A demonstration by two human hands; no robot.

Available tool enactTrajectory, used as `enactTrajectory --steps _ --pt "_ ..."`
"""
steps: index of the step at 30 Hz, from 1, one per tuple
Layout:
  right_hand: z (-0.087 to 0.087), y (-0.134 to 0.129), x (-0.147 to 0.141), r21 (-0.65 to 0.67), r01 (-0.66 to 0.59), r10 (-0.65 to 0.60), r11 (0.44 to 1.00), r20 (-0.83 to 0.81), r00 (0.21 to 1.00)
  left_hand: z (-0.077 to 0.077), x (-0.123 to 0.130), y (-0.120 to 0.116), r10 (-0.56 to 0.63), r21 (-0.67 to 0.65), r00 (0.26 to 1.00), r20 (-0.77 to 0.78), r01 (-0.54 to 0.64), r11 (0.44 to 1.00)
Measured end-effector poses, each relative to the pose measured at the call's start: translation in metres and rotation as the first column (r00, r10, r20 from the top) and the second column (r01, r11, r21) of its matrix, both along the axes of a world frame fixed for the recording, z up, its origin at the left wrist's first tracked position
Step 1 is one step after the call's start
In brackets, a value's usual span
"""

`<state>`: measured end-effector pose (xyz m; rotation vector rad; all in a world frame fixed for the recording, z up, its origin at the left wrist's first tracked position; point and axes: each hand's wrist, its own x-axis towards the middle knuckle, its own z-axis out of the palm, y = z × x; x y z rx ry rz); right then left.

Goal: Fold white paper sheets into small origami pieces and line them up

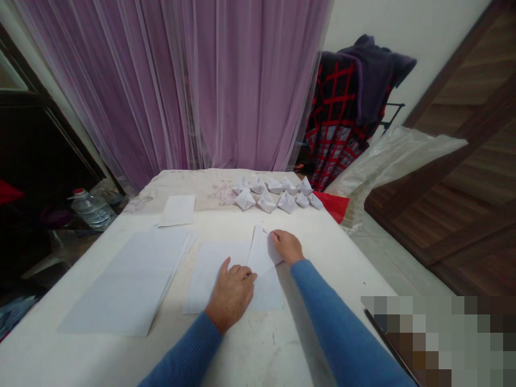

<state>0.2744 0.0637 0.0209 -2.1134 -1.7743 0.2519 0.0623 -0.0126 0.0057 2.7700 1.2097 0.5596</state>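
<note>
A white-covered table (250, 355) stands before a sheer purple curtain (242, 80). Along its far end sit folded paper boats (258, 185), with a loose paper sheet (176, 210) to their left and a stack of white paper (124, 285) nearer on the left. Directly before the person lies a white sheet (213, 274), its narrow folded flap (262, 252) lifted. The left hand (230, 295) rests on the sheet, fingers together, thumb raised apart. The right hand (287, 247) sits at the flap's top edge, fingertips (274, 234) touching it; whether they pinch it, I cannot tell. The folding looks mid-step, the sheet not yet boat-shaped.
</note>
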Motion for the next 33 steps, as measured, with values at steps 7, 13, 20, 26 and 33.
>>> enactTrajectory --steps 7,13,20,26,33 --pt "-0.001 0.043 0.009 -0.162 0.089 -0.108 0.983 -0.115 0.988 -0.005 0.0 0.001 0.02 0.005 1.0 0.021 -0.02 1.0" --pt "-0.002 0.052 0.009 -0.211 0.015 -0.089 0.977 -0.345 0.935 -0.002 0.0 -0.001 0.022 -0.014 1.0 0.01 -0.022 1.0" --pt "0.007 0.039 0.007 -0.109 -0.012 -0.062 0.994 -0.647 0.76 -0.012 -0.004 0.001 0.082 0.034 0.98 0.181 -0.09 0.995" --pt "0.023 0.017 0.004 -0.011 0.002 -0.011 1.0 -0.857 0.515 -0.012 -0.018 0.02 0.29 -0.161 0.791 0.539 -0.241 0.957" --pt "0.014 -0.021 -0.019 0.026 0.069 0.006 0.997 -0.965 0.263 0.002 -0.025 0.027 0.556 -0.663 0.508 0.658 0.041 0.748"
